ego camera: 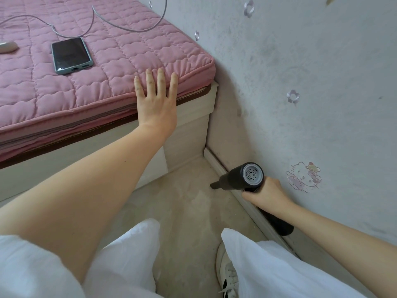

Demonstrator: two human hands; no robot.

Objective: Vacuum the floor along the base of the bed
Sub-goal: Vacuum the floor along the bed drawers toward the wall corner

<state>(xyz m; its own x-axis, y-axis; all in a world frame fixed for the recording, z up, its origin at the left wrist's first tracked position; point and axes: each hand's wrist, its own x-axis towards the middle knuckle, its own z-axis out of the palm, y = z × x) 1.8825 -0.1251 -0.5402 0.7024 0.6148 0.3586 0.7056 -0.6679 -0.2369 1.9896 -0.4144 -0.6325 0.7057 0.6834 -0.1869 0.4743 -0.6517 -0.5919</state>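
A bed with a pink quilted mattress point(103, 67) on a white base point(189, 117) fills the upper left. My left hand point(156, 104) rests flat on the mattress corner, fingers straight. A black handheld vacuum point(240, 178) hangs low at the right, near the skirting board, its narrow nozzle pointing left above the beige floor point(182, 201). My right hand point(266, 194) grips the vacuum's handle. The nozzle tip sits a short way from the bed's corner, close to the wall.
A phone point(71, 55) and a white cable point(129, 29) lie on the mattress. A grey wall point(311, 82) with flower and cartoon stickers bounds the right side, a skirting board point(217, 160) along its foot. My white-trousered legs and a shoe point(227, 276) occupy the near floor.
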